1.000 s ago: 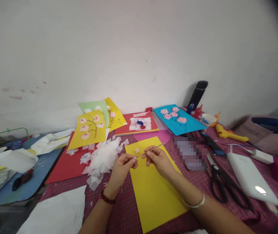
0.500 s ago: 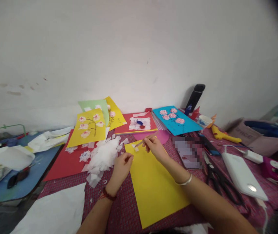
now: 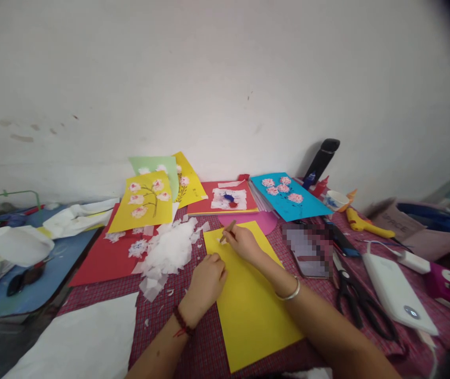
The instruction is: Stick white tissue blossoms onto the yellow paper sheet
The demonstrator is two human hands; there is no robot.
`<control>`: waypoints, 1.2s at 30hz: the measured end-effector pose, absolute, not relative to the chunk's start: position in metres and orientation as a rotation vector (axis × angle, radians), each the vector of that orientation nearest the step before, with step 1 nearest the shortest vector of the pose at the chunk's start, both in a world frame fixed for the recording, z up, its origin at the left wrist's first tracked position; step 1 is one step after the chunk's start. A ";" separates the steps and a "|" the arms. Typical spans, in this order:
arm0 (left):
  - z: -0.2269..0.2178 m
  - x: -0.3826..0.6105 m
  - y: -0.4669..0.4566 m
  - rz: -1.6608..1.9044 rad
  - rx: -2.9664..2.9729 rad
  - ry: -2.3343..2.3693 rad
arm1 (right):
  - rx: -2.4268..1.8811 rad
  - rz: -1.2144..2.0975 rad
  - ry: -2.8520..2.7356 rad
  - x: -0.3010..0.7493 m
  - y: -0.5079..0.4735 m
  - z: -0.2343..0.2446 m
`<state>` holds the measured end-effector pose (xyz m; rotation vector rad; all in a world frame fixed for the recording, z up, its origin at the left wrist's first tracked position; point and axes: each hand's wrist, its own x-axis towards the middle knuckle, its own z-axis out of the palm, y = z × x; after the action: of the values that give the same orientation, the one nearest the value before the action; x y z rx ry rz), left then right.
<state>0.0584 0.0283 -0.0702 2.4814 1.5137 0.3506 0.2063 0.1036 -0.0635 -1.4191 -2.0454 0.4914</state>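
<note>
My right hand (image 3: 243, 243) is closed around a thin brown stick (image 3: 228, 229) and holds its lower end against the upper left part of a yellow paper sheet (image 3: 260, 316). A small scrap of white tissue paper (image 3: 220, 240) lies on the sheet at the stick's tip. On the sheet's left edge rests my left hand (image 3: 208, 281), its fingers loosely bent and no object visible in it. Just left of that hand is a pile of white tissue paper squares (image 3: 171, 245), partly over a red sheet (image 3: 98, 263).
Flower pictures on yellow (image 3: 148, 200) and blue paper (image 3: 299, 202) lie at the back. To the right are a phone (image 3: 307, 252), black-handled scissors (image 3: 357, 297), a white power bank (image 3: 400, 289) and a yellow glue gun (image 3: 367, 223). A white sheet (image 3: 82, 337) lies front left.
My left hand has moved right and down onto the yellow sheet's edge. The stick in my right hand has tilted from slanting to more upright. The view has shifted slightly.
</note>
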 end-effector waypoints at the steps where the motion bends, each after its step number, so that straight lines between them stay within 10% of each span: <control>1: -0.070 0.059 0.028 0.347 2.484 1.515 | -1.437 0.459 -2.061 0.206 0.104 -0.064; 36: -0.072 0.062 0.027 0.359 2.477 1.517 | -1.364 0.566 -1.893 0.212 0.104 -0.043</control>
<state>0.0619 0.0266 -0.0724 2.4773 1.5168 0.3587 0.2123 0.1045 -0.0429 -1.3645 -1.8931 0.5665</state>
